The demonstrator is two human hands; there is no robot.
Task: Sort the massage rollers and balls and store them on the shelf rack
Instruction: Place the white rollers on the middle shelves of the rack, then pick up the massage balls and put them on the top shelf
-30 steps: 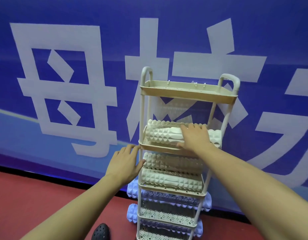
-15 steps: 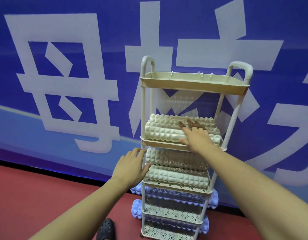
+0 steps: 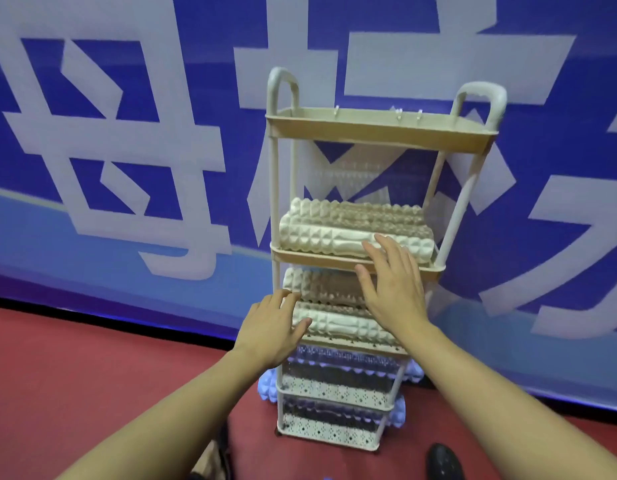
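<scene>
Single head-worn view, close, angled forward and down at the shelf rack (image 3: pixel 348 261) against a blue wall (image 3: pixel 127 133).

Two bare forearms, no sleeves in view. Left hand (image 3: pixel 273 329) and right hand (image 3: pixel 395 284) bare too: no gloves, rings, watch or bands. Black perforated clog-type shoe (image 3: pixel 444 462) at five o'clock by the frame's bottom edge. Dark scrap of something at six o'clock, too cropped to tell.
</scene>
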